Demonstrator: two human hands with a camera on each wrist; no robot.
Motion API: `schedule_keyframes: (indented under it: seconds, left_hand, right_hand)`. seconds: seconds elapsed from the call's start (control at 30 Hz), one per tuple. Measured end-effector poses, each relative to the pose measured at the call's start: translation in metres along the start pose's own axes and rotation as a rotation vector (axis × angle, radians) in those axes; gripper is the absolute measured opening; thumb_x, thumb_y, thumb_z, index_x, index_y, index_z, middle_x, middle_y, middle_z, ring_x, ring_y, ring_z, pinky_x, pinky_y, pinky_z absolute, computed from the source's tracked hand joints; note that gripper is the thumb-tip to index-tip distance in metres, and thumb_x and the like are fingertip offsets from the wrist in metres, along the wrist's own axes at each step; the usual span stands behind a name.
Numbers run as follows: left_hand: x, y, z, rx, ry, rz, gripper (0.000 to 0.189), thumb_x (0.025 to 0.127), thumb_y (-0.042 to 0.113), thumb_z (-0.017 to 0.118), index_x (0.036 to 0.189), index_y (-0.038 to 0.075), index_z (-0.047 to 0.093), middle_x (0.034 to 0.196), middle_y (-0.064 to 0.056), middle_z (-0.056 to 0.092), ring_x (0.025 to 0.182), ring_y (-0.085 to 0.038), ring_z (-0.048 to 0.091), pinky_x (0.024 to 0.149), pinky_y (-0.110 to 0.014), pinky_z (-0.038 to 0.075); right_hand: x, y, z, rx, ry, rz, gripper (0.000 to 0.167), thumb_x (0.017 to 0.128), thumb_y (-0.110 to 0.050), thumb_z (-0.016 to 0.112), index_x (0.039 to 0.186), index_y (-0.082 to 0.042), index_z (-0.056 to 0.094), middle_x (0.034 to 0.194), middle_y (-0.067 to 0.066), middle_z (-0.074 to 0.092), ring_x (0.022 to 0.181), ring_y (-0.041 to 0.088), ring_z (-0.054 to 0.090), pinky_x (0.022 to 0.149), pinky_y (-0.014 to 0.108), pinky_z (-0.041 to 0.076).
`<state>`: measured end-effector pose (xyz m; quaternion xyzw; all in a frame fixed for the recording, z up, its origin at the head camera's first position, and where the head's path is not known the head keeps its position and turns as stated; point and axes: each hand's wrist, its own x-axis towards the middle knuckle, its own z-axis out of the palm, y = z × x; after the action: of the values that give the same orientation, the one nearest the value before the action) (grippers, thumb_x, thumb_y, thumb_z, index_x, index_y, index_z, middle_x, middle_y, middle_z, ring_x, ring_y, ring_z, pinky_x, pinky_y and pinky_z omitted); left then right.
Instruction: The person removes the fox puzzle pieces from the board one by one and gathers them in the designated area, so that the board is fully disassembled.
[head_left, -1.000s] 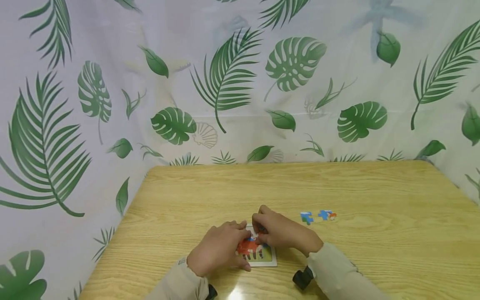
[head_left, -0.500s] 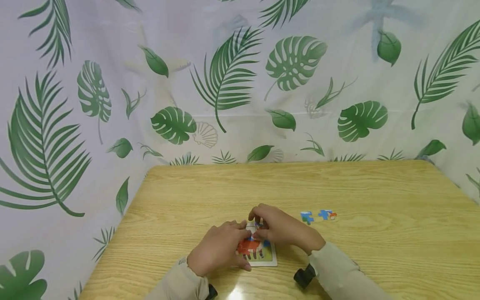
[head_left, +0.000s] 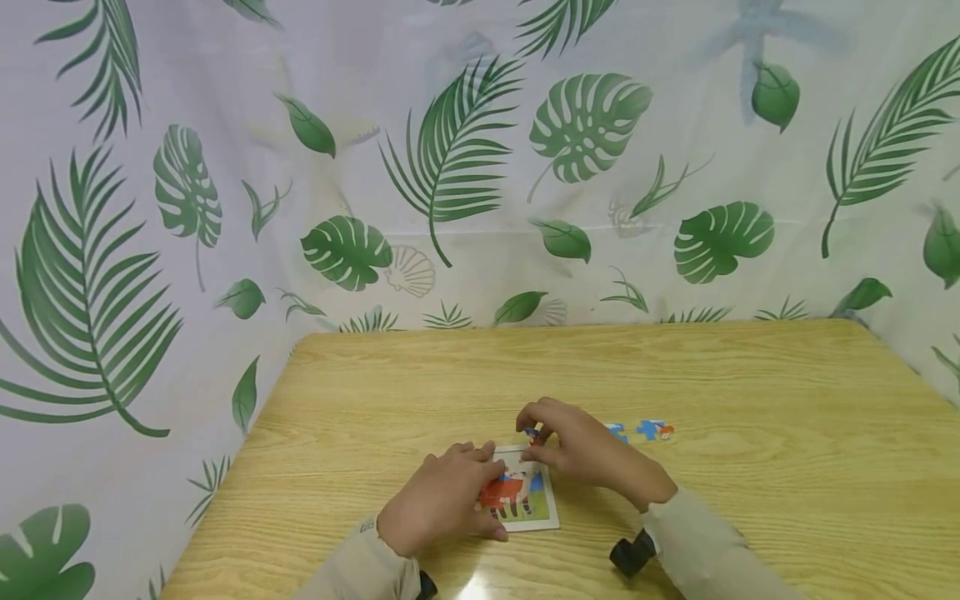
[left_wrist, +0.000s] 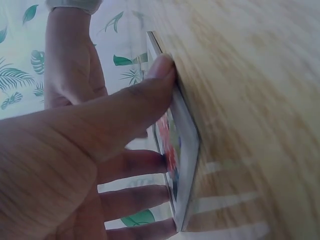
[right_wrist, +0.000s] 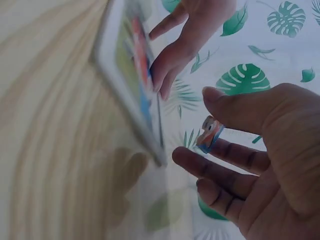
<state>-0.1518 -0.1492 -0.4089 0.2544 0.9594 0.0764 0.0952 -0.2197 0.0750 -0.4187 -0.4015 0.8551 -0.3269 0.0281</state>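
A white-framed jigsaw puzzle board [head_left: 554, 518] lies on the table, with a red animal picture partly filled in. Across its left side rests my left hand [head_left: 441, 505], fingers spread and fairly straight; in the left wrist view the thumb [left_wrist: 150, 80] touches the frame's edge. Just off the board's upper right corner, my right hand [head_left: 585, 446] holds a small puzzle piece [right_wrist: 210, 134] of blue and orange between thumb and fingers. A bare pale patch shows in the upper part of the board. The left hand hides the board's left side.
Two loose blue puzzle pieces lie right of the board: one [head_left: 618, 431] partly behind the right hand, the other [head_left: 651, 429] with an orange end. The wooden table [head_left: 787, 467] reaches a leaf-print curtain [head_left: 480, 192] at back and left.
My right hand has lifted the puzzle piece off the board's upper part and moved right and slightly away, uncovering the pale patch. The left hand has stayed nearly still.
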Motion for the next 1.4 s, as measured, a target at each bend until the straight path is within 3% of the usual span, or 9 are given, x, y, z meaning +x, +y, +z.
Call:
schedule_keyframes:
  seconds: [0.17, 0.33, 0.53, 0.63, 0.8, 0.93, 1.13, 1.4]
  left_hand:
    - [0.000, 0.001, 0.001, 0.003, -0.018, -0.026, 0.080, 0.080, 0.060, 0.083, 0.146, 0.020, 0.062, 0.158, -0.006, 0.048, 0.141, -0.033, 0.047, 0.099, -0.066, 0.047]
    - [0.000, 0.002, 0.002, 0.001, -0.015, -0.026, 0.081, 0.080, 0.060, 0.082, 0.147, 0.020, 0.061, 0.159, -0.006, 0.047, 0.142, -0.033, 0.047, 0.099, -0.065, 0.048]
    - [-0.001, 0.002, 0.005, 0.017, -0.005, 0.050, 0.084, 0.086, 0.068, 0.071, 0.155, 0.024, 0.052, 0.164, 0.000, 0.039, 0.149, -0.027, 0.039, 0.110, -0.055, 0.042]
    - [-0.001, 0.000, 0.003, 0.018, 0.004, 0.075, 0.091, 0.086, 0.069, 0.071, 0.158, 0.020, 0.046, 0.166, -0.001, 0.034, 0.151, -0.026, 0.035, 0.113, -0.052, 0.039]
    - [-0.005, -0.011, -0.007, 0.013, -0.041, 0.023, 0.099, 0.079, 0.065, 0.080, 0.157, 0.015, 0.047, 0.164, -0.006, 0.038, 0.150, -0.031, 0.036, 0.114, -0.057, 0.037]
    - [-0.007, -0.018, -0.009, -0.075, -0.076, -0.020, 0.096, 0.076, 0.055, 0.087, 0.156, 0.017, 0.050, 0.163, -0.008, 0.040, 0.150, -0.037, 0.034, 0.115, -0.062, 0.032]
    - [-0.005, -0.019, -0.003, -0.094, -0.058, 0.027, 0.096, 0.079, 0.056, 0.085, 0.158, 0.016, 0.047, 0.164, -0.005, 0.037, 0.151, -0.033, 0.033, 0.115, -0.061, 0.033]
    - [-0.004, -0.018, -0.006, -0.099, -0.056, 0.016, 0.096, 0.081, 0.058, 0.083, 0.158, 0.016, 0.046, 0.164, -0.003, 0.037, 0.150, -0.031, 0.036, 0.114, -0.061, 0.034]
  right_hand:
    - [-0.012, 0.013, -0.006, -0.017, 0.040, -0.020, 0.024, 0.096, -0.007, 0.074, 0.118, -0.002, 0.066, 0.114, 0.013, 0.068, 0.090, 0.017, 0.069, 0.078, 0.038, 0.060]
    - [-0.030, 0.025, -0.017, -0.057, 0.105, 0.014, 0.030, 0.094, -0.008, 0.077, 0.120, 0.000, 0.064, 0.108, 0.009, 0.068, 0.084, 0.011, 0.066, 0.074, 0.032, 0.058]
    - [-0.052, 0.037, -0.029, -0.086, 0.153, 0.026, 0.029, 0.091, -0.009, 0.080, 0.114, 0.000, 0.065, 0.106, 0.008, 0.068, 0.083, 0.012, 0.066, 0.070, 0.028, 0.057]
    - [-0.061, 0.043, -0.038, -0.091, 0.143, 0.060, 0.029, 0.093, -0.012, 0.079, 0.115, -0.001, 0.065, 0.108, 0.007, 0.068, 0.085, 0.011, 0.065, 0.073, 0.031, 0.058]
    - [-0.076, 0.056, -0.062, -0.084, 0.163, 0.115, 0.028, 0.093, -0.009, 0.078, 0.117, -0.001, 0.066, 0.112, 0.010, 0.068, 0.083, 0.010, 0.062, 0.068, 0.027, 0.055]
    - [-0.083, 0.065, -0.079, -0.078, 0.191, 0.125, 0.026, 0.092, -0.007, 0.078, 0.115, 0.000, 0.067, 0.111, 0.014, 0.068, 0.079, 0.011, 0.061, 0.062, 0.027, 0.053]
    - [-0.093, 0.078, -0.092, -0.075, 0.154, 0.227, 0.022, 0.092, -0.007, 0.078, 0.109, 0.000, 0.067, 0.105, 0.011, 0.066, 0.075, 0.010, 0.058, 0.061, 0.027, 0.052]
    - [-0.103, 0.102, -0.097, -0.099, 0.101, 0.309, 0.018, 0.092, -0.011, 0.079, 0.106, -0.004, 0.070, 0.100, 0.006, 0.063, 0.073, 0.013, 0.054, 0.061, 0.029, 0.048]
